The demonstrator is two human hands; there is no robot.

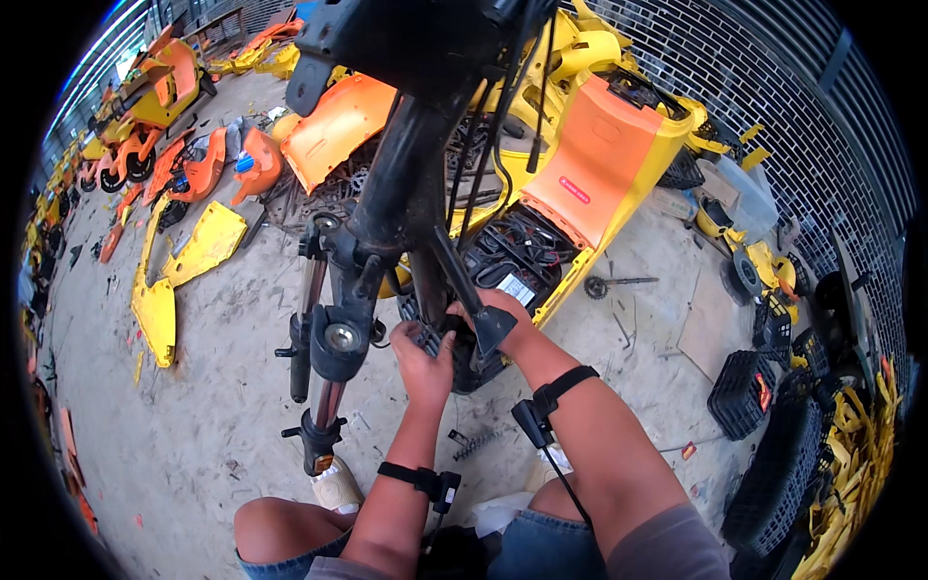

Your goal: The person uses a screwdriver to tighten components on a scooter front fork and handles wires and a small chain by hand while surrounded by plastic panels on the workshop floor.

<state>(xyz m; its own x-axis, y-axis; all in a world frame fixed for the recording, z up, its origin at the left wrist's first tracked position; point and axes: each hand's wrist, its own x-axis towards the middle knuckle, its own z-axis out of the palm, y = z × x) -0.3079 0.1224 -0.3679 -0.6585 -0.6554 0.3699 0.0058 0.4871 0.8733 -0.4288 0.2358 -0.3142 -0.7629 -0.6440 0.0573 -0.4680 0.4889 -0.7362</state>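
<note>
In front of me stands a stripped scooter frame, its thick black tube (394, 188) rising through the middle. A front fork (338, 338) with shiny legs sits left of that tube. My left hand (425, 372) is low beside the frame, its thumb and fingers closed round a black part (422, 338) near the tube's foot. Across from it, my right hand (503, 311) reaches in behind a black bracket (493, 329); that bracket hides most of its fingers, so their hold is unclear. Black cables (474, 145) hang from above, right of the tube.
Behind the hands lies an orange and yellow body panel (604, 159) beside a wire-filled compartment (517, 246). Yellow pieces (155, 309) lie left, black baskets (739, 391) right. A coil spring (476, 445) and a sprocket with a shaft (597, 287) rest on the floor.
</note>
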